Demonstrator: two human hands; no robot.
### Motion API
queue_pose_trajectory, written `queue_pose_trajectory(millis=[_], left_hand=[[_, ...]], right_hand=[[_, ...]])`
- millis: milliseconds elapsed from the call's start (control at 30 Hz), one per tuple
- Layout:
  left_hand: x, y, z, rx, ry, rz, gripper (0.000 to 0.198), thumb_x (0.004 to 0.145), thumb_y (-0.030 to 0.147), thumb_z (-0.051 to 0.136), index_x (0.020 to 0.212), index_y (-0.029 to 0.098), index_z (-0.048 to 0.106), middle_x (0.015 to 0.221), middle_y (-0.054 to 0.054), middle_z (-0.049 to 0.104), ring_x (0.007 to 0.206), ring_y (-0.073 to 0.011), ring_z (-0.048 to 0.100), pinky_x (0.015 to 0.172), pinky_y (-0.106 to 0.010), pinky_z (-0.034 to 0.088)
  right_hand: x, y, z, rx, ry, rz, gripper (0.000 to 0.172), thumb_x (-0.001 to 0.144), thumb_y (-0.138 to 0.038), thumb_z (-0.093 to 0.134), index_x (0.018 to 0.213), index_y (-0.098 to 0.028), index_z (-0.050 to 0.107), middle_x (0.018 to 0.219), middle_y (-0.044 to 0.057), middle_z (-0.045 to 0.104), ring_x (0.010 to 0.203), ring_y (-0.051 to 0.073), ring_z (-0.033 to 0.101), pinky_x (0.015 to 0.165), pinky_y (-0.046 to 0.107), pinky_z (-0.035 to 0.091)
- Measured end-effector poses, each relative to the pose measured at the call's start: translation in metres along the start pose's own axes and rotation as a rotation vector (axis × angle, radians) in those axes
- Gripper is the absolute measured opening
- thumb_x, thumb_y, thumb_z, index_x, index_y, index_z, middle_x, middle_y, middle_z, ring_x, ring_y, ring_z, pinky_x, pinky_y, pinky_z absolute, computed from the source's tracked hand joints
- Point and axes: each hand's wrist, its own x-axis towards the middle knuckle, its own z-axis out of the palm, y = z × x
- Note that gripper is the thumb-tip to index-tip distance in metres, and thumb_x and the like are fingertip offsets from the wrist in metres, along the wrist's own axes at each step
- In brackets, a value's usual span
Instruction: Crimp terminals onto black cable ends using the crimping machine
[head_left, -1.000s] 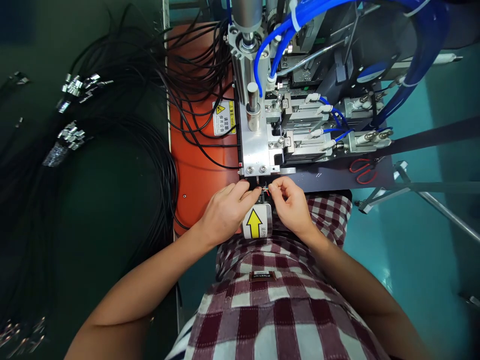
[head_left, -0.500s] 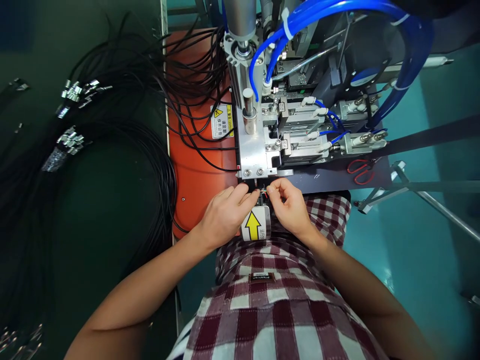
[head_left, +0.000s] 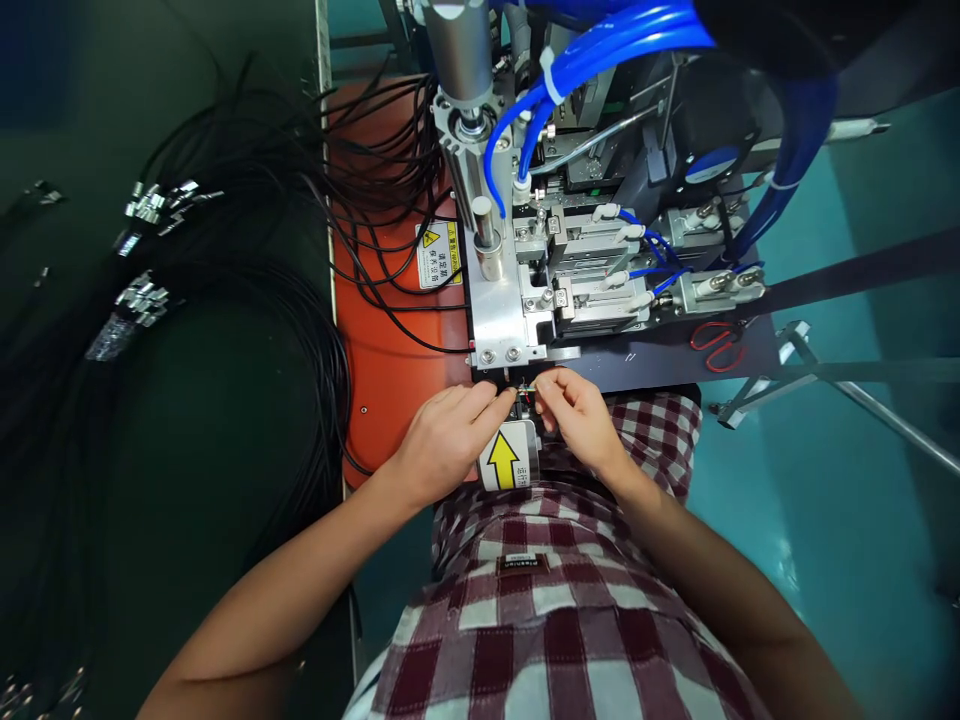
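My left hand (head_left: 454, 437) is closed at the front of the machine (head_left: 496, 320), thumb and index pressed together; whatever they grip is hidden. Close to its right, my right hand (head_left: 576, 418) pinches the tip of a thin wire (head_left: 532, 388) between thumb and index finger. More fine wire ends, one reddish, show between the fingertips, too small to make out fully. Just below the fingers lies a white plate with a yellow arrow (head_left: 502, 462).
Black cables (head_left: 390, 135) run over the orange table (head_left: 397, 400). Bundled cables with metal connectors (head_left: 142, 300) lie on the dark surface at left. Blue air hoses (head_left: 622, 40) arch above the machine. Red-handled scissors (head_left: 718, 345) lie on the grey plate at right.
The view has shifted slightly. Both hands stay at the machine's front, and a thin light-coloured wire now shows more clearly at my right fingertips.
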Motion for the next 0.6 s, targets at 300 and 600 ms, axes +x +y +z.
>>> queue_pose_trajectory(millis=[300, 600], left_hand=[[-0.004, -0.002, -0.004, -0.020, -0.183, -0.017, 0.033, 0.087, 0.011, 0.045, 0.119, 0.010, 0.053, 0.095, -0.012, 0.063, 0.078, -0.0219, 0.059, 0.067, -0.034, 0.051], [0.005, 0.001, -0.010, 0.037, -0.201, 0.051, 0.034, 0.082, 0.009, 0.049, 0.115, 0.003, 0.054, 0.094, -0.015, 0.064, 0.075, -0.0241, 0.059, 0.063, -0.036, 0.051]], right_hand=[[0.003, -0.005, 0.003, 0.001, 0.027, 0.005, 0.030, 0.084, -0.045, 0.059, 0.073, -0.018, 0.054, 0.057, -0.005, 0.046, 0.049, 0.009, 0.040, 0.046, 0.023, 0.033], [-0.005, -0.014, 0.009, -0.353, 0.127, -0.188, 0.020, 0.091, -0.033, 0.053, 0.098, -0.017, 0.063, 0.058, -0.005, 0.047, 0.051, 0.010, 0.042, 0.051, 0.024, 0.033]])
